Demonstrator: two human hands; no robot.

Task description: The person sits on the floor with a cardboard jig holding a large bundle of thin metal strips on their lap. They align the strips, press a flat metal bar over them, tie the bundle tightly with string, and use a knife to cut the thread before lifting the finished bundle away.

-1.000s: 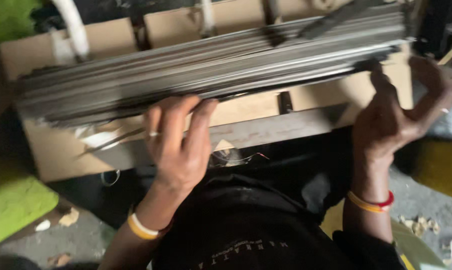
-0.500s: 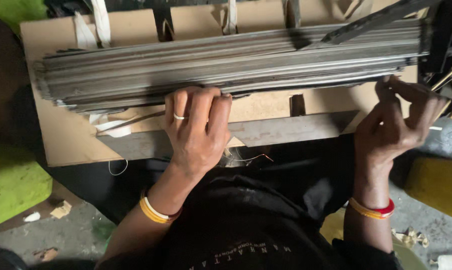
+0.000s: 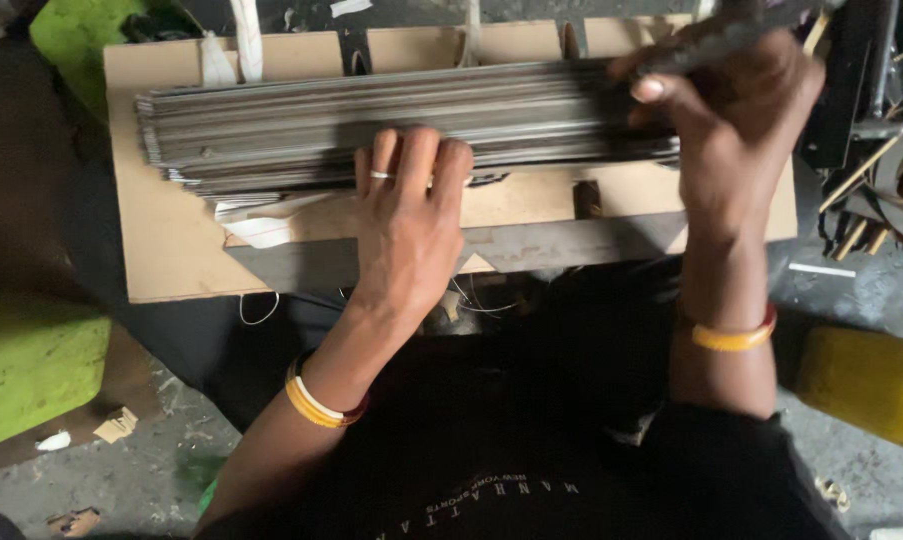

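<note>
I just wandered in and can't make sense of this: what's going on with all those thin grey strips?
A person is handling a long bundle of thin grey metal strips that lies across a cardboard sheet. The left hand rests with its fingers against the bundle's near edge. The right hand is raised over the bundle's right end, gripping a dark strip. A green block and a yellow object sit either side.
</note>
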